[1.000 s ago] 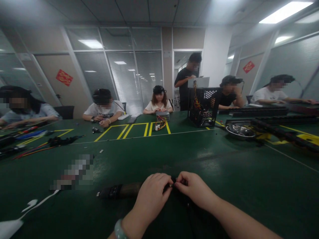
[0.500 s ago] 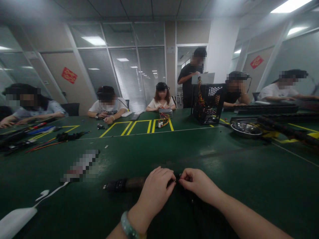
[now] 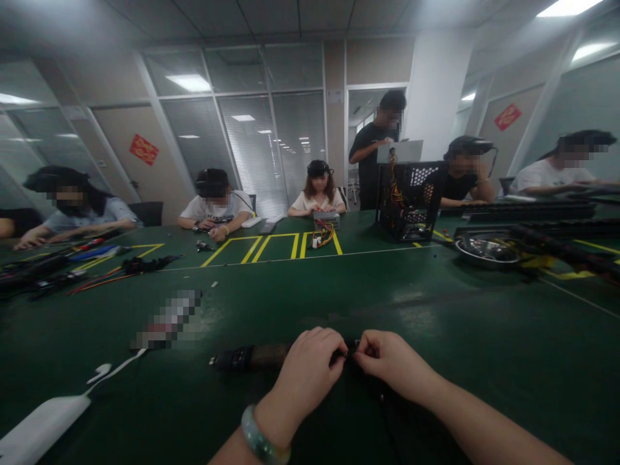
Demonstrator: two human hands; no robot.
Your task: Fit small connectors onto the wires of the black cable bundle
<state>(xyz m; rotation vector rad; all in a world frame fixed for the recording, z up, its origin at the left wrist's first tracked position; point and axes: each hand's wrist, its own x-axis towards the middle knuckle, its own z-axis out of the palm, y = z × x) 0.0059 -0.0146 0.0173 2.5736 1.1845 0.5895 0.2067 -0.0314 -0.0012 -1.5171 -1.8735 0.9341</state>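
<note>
My left hand [image 3: 309,368] and my right hand [image 3: 387,361] meet at the near edge of the green table [image 3: 436,323]. Both are closed in a pinch on a small dark part [image 3: 349,351] between the fingertips; I cannot make out what it is. A dark cylindrical tool [image 3: 252,357] lies on the table and runs left from under my left hand. Dark cables [image 3: 382,407] trail toward me under my right wrist. A green bracelet [image 3: 259,439] sits on my left wrist.
A white object [image 3: 43,423] lies at the near left. Cable bundles [image 3: 111,270] lie at the far left, a black perforated case [image 3: 409,203] and a metal bowl [image 3: 487,252] at the far right. Several people sit around the table; one stands behind.
The view has shifted slightly, so the scene sits a little further right. My hands stay together in the same pinch on the small part.
</note>
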